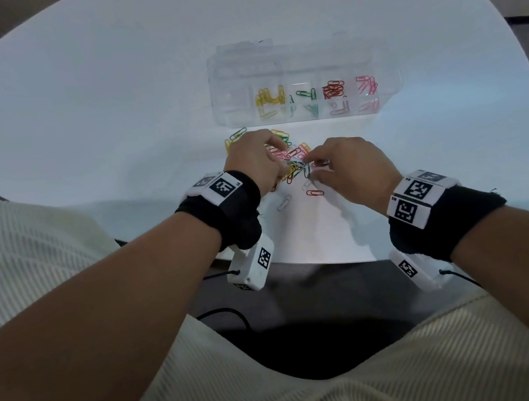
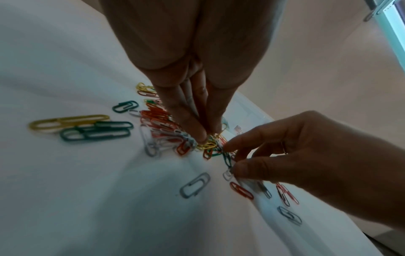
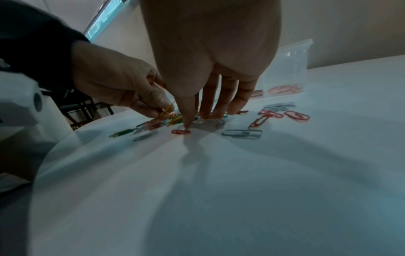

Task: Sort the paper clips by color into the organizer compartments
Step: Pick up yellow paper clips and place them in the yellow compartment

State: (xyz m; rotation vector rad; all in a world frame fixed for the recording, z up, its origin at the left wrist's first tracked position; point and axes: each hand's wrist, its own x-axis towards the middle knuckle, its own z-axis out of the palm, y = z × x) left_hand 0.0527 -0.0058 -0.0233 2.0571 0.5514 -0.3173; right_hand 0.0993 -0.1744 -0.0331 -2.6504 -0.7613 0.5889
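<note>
A pile of mixed coloured paper clips [image 1: 286, 151] lies on the white table [image 1: 102, 104], just in front of the clear organizer [image 1: 298, 52]. Its compartments hold yellow [image 1: 269, 97], green [image 1: 305, 95], red [image 1: 332, 89] and pink clips [image 1: 366, 83]. My left hand [image 1: 278, 151] is over the pile and pinches a yellow clip [image 3: 167, 109] between thumb and fingertips [image 2: 202, 135]. My right hand [image 1: 315, 168] reaches in from the right with fairly straight fingers. Its thumb and forefinger touch down at either end of a green clip [image 2: 227, 158].
Loose clips are scattered around the pile: a silver one [image 1: 284, 202] and a red one [image 1: 315, 192] toward me, green and yellow ones [image 2: 96, 129] to the left. The table's near edge [image 1: 301, 264] is close behind my wrists. The organizer's lid [image 3: 287, 69] stands up behind it.
</note>
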